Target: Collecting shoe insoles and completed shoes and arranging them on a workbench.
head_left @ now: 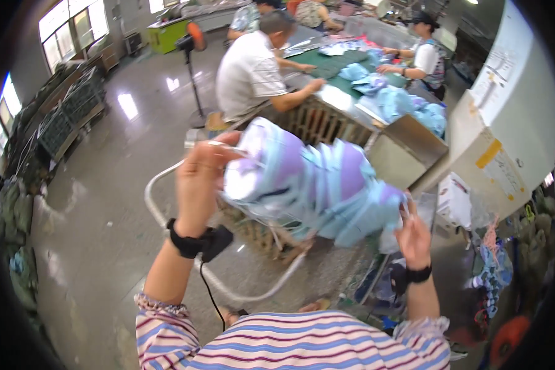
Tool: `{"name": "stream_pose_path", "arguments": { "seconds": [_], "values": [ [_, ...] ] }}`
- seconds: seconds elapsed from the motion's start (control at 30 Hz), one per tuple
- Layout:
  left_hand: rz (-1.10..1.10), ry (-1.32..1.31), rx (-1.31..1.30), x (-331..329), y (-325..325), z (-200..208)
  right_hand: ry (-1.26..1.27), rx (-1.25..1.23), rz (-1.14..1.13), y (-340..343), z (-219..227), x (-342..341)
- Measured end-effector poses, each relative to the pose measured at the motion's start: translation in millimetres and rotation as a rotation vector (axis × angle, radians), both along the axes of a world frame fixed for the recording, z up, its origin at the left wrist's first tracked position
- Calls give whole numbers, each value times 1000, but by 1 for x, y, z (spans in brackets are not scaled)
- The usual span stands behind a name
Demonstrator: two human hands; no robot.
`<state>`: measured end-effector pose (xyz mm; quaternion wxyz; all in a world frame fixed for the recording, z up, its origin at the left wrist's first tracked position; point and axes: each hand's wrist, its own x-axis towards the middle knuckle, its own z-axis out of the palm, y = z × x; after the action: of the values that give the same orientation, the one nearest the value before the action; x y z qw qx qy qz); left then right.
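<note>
A long bundle of light-blue and lavender fabric pieces hangs aslant in front of me, loosely overlapped, with thin white strips dangling beneath. At its upper left end, my left hand has its fingers closed on the white edge and a thin white cord or strip. The fabric's lower right end lies between the fingertips of my right hand, which pinch it. Motion smears the bundle and both hands a little, so single pieces are hard to tell apart.
Below the bundle stands a slatted crate with a curved white tube. Beyond, people work at a green-topped table heaped with blue fabric. A cardboard box and white cabinet stand right; a fan stands left.
</note>
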<state>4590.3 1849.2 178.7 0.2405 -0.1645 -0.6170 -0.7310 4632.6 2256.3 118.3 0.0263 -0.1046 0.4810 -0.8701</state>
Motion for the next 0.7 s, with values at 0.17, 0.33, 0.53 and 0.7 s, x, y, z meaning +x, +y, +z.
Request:
{"name": "stream_pose_path", "arguments": {
  "seconds": [0.17, 0.33, 0.53, 0.7],
  "values": [
    [354, -236, 197, 94, -253, -46, -88, -45, 337, -263, 16, -79],
    [520, -384, 378, 148, -417, -107, -57, 36, 737, -487, -7, -105],
    [682, -509, 389, 138, -521, -139, -144, -17, 915, -614, -41, -148],
    [717, -761, 53, 113, -623, -183, -18, -118, 1040, -690, -84, -212]
  ]
}}
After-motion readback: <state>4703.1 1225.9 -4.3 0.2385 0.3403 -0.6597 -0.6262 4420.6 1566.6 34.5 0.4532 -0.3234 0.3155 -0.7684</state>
